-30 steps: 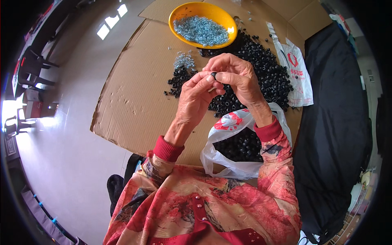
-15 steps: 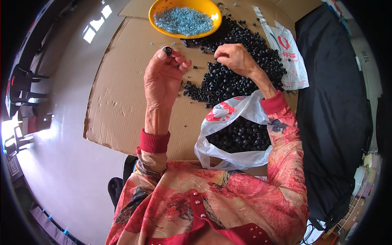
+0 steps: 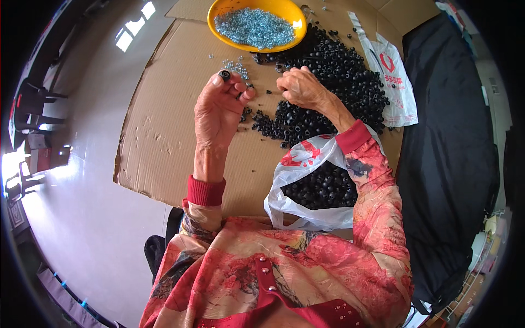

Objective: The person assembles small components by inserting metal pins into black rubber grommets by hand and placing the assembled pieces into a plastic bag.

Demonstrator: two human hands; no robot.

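Observation:
My left hand (image 3: 216,112) is raised above the cardboard with the palm turned up. Its thumb and forefinger pinch a short black cylindrical bead (image 3: 225,75) with a round hole in its end. Another small dark piece (image 3: 249,86) shows at the tips of the other fingers. To the right, my right hand (image 3: 304,89) is closed, knuckles up, over the edge of a spread heap of black beads (image 3: 339,74). Whatever its fingertips hold is hidden. The two hands are apart. A few clear bluish beads (image 3: 236,68) lie loose just beyond my left fingers.
A yellow bowl (image 3: 211,24) of clear bluish pieces stands at the far side. Close to me, a white plastic bag (image 3: 279,191) gapes open over more black beads. An empty-looking bag (image 3: 402,90) lies flat beyond the heap. Black fabric (image 3: 448,147) covers the right side.
My right hand has moved left, closer to my left hand, and its fingers have turned under. More of the loose bluish beads now show beyond my left hand, which keeps its pinch.

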